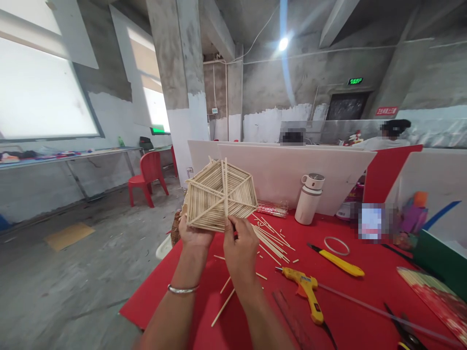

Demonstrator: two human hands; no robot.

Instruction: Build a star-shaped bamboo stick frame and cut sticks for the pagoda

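The left hand [197, 235] supports a hexagonal stick panel [239, 194] from below, directly ahead and above the red tabletop [306, 235]; the right hand [241, 238], at its lower edge, pinches the bottom end of an upright stick [225, 184] whose long axis crosses the panel's centre. Rightward beyond stands a lidded thermos [308, 201], contents not visible.

Two bright windows [40, 92] fill the upper left of the frame. Beneath them a long worktable [93, 154] runs along the wall, with a red plastic chair [150, 172] near it on the scuffed gray concrete floor [105, 262]. A square pillar [168, 53], white at its base, stands left of upper centre. At upper right, a green-lit exit sign [355, 81] hangs above a dark doorway [346, 106] in the patchily painted rear wall [270, 80]. A glaring lamp [283, 43] shines at top centre.
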